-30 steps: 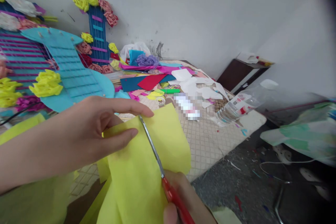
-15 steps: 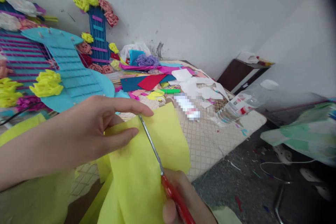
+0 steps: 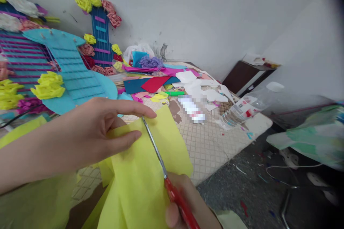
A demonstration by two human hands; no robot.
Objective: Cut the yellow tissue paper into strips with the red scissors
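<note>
A sheet of yellow crepe paper (image 3: 137, 179) hangs in front of me, its upper edge pinched between the thumb and fingers of my left hand (image 3: 107, 132). My right hand (image 3: 185, 193) is wrapped around the red handles of a pair of scissors (image 3: 154, 146). The metal blades lie along the paper and point up toward my left fingertips. A narrower flap of the yellow paper stands to the right of the blades. The lower handle loop is partly hidden by my right hand.
Turquoise cardboard (image 3: 77, 75) and paper flowers (image 3: 48, 85) stand at left. Coloured scraps, a green pen-like item (image 3: 174, 93) and a blurred-out bright item (image 3: 191, 109) lie on the table. A clear plastic bottle (image 3: 251, 105) is near the right edge; a dark cabinet (image 3: 239, 77) stands behind.
The yellow flap right of the blades has shifted slightly left, showing a brown patch on the table behind it. Both hands keep nearly the same positions.
</note>
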